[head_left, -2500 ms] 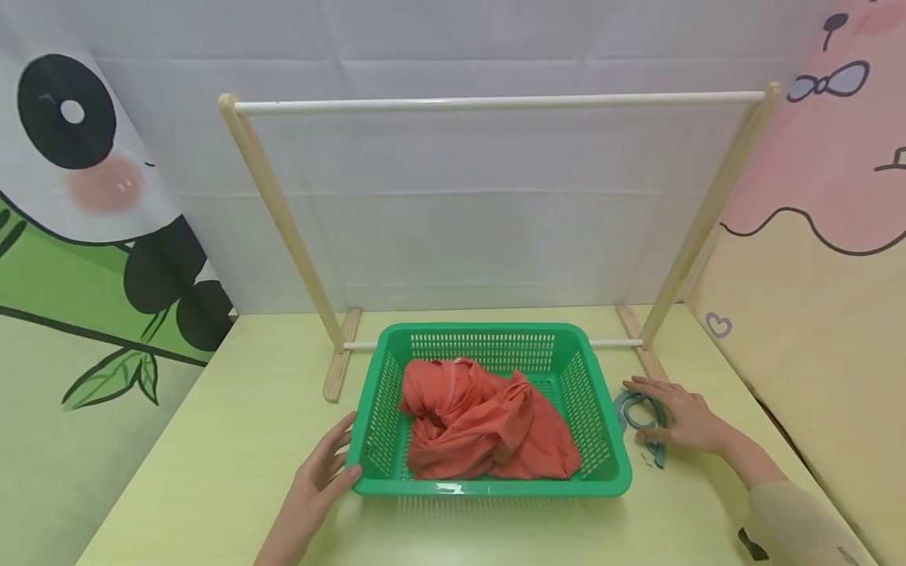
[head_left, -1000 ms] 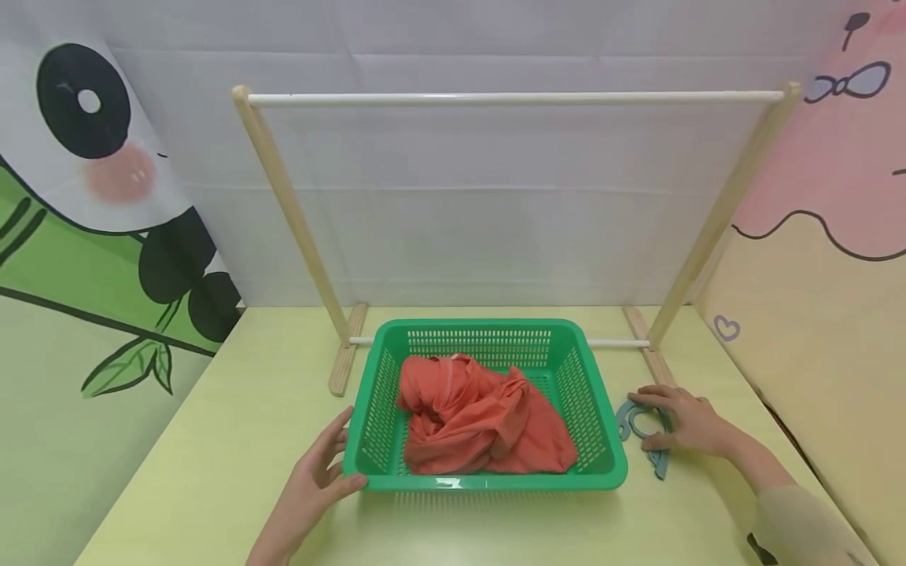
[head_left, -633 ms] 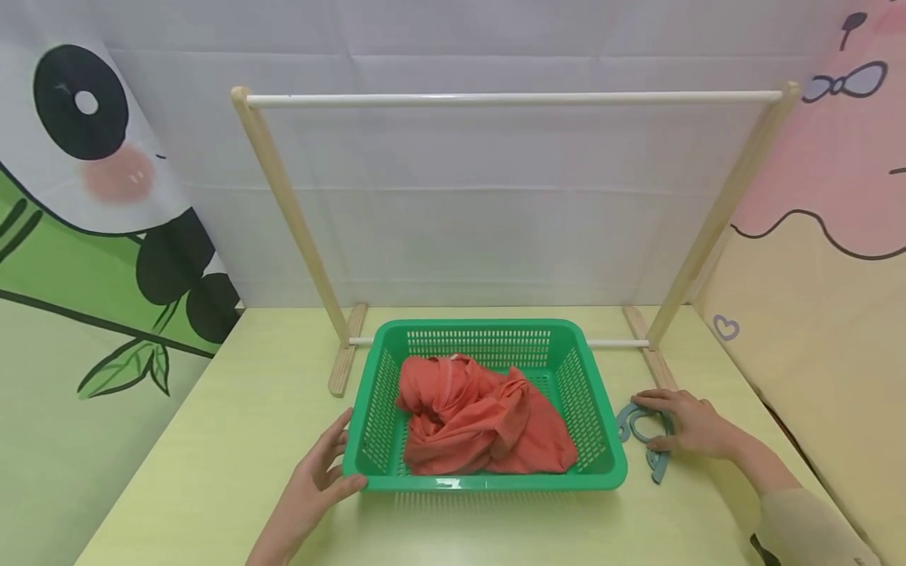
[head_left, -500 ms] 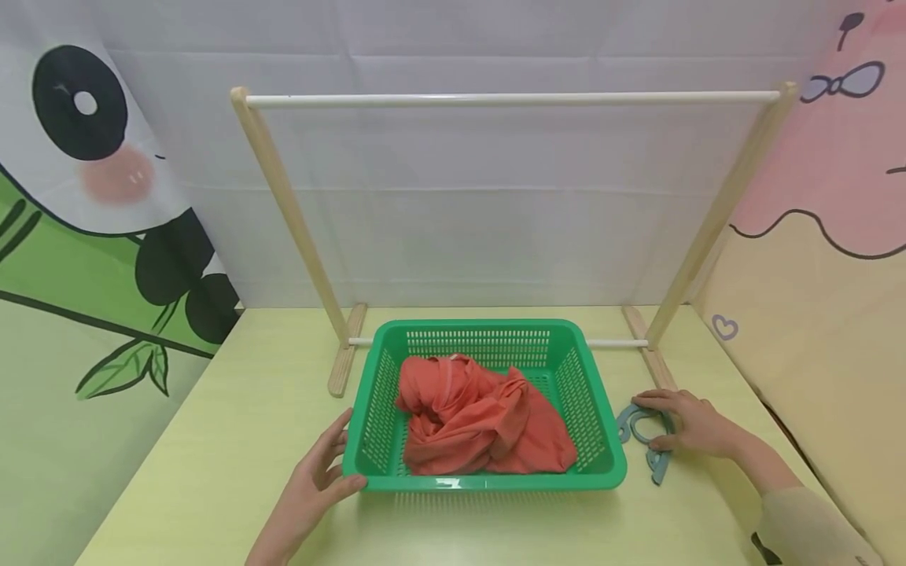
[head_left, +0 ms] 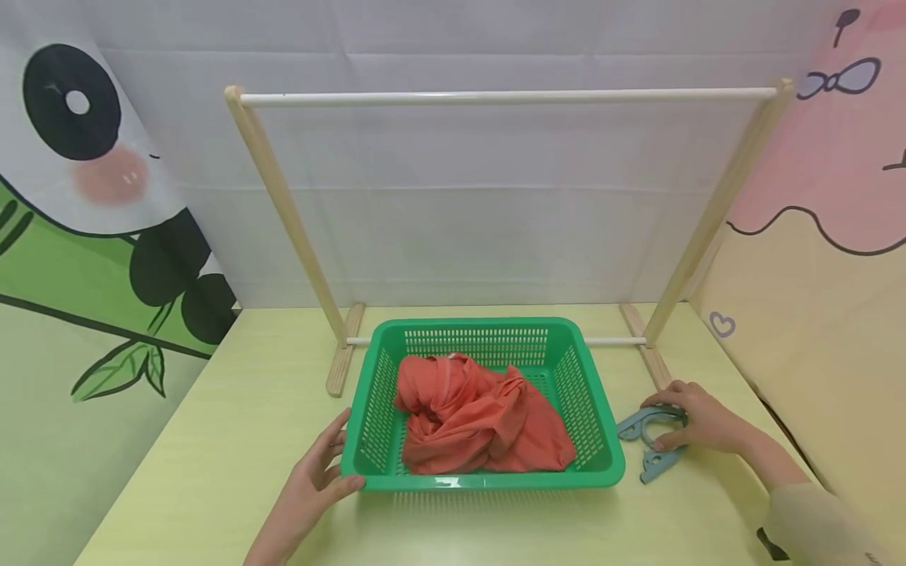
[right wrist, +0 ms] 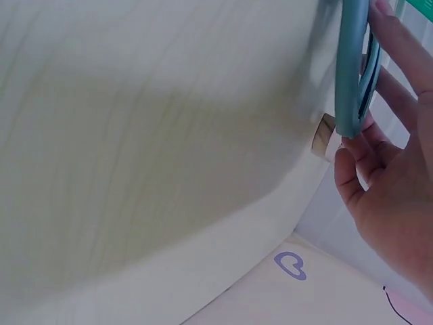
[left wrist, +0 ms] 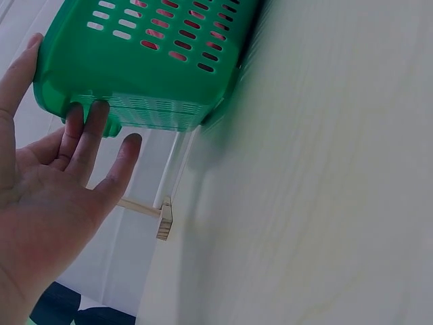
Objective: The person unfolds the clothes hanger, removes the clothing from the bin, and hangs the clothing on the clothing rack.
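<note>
A green plastic basket (head_left: 488, 481) stands mid-table with a crumpled red cloth garment (head_left: 488, 424) in it. My left hand (head_left: 307, 475) holds the basket's near left corner, thumb on the rim; in the left wrist view its fingertips reach under the rim and the little finger stands apart. To the right of the basket, my right hand (head_left: 708, 420) pinches a blue-grey folding clothes hanger (head_left: 658, 465) between thumb and fingers. The right wrist view shows the folded hanger (right wrist: 349, 74) edge-on; the palm side hides part of it.
Behind the basket stands a wooden rack with a white top bar (head_left: 510, 97) and a low crossbar (head_left: 616, 341). Its feet (head_left: 341, 371) flank the basket. A white cloth backdrop (head_left: 460, 236) and printed side walls enclose the pale yellow table (head_left: 233, 440).
My right hand has drawn the hanger slightly right, away from the basket, and the hanger has turned in its fingers. My left hand keeps its place at the basket corner.
</note>
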`<state>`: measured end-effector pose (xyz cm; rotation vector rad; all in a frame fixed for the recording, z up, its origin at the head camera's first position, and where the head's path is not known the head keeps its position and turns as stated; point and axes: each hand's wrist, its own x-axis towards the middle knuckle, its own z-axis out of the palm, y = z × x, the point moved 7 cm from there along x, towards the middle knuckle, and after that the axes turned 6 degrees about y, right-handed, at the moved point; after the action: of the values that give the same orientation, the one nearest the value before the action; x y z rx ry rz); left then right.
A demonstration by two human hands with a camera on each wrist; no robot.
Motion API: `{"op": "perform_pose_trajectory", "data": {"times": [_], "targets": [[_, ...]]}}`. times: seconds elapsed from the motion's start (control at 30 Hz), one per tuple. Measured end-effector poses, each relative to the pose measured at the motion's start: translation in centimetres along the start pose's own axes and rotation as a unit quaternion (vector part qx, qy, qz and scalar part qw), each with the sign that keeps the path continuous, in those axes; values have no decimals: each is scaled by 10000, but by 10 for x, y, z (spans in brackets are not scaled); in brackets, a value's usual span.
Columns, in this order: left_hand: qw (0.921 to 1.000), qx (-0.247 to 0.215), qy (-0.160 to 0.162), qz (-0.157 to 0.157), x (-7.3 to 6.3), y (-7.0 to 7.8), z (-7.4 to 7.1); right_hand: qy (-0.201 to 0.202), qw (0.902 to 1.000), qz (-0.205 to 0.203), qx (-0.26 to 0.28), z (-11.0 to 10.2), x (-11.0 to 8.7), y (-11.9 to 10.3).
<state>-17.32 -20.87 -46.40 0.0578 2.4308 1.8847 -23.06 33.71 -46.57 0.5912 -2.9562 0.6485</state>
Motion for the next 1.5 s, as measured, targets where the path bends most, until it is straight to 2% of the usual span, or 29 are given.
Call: {"op": "perform_pose_trajectory", "data": {"times": [0.2,0.47,0.63,0.87,1.1,1.4,1.5], "targets": [[9999,45,-4,96,-1,1,0,42,9998,-22,-199,-3,0,6],[9997,90,18,217,-1,2,0,-21,9994,353,-33,-6,-1,12],[9998,43,10,205,-1,0,0,13,9995,301,8,-8,-2,10],[9995,-82,-76,279,-2,-2,1,100,9989,-98,441,-5,-4,8],[9997,-89,-68,235,-1,-2,0,-195,9963,-301,781,-4,-3,0],[9996,-86,-79,254,0,-3,0,-467,9929,-239,1069,-7,-3,2],[9997,-64,-59,227,0,-3,0,-702,9903,-190,1183,-8,-2,5]]}}
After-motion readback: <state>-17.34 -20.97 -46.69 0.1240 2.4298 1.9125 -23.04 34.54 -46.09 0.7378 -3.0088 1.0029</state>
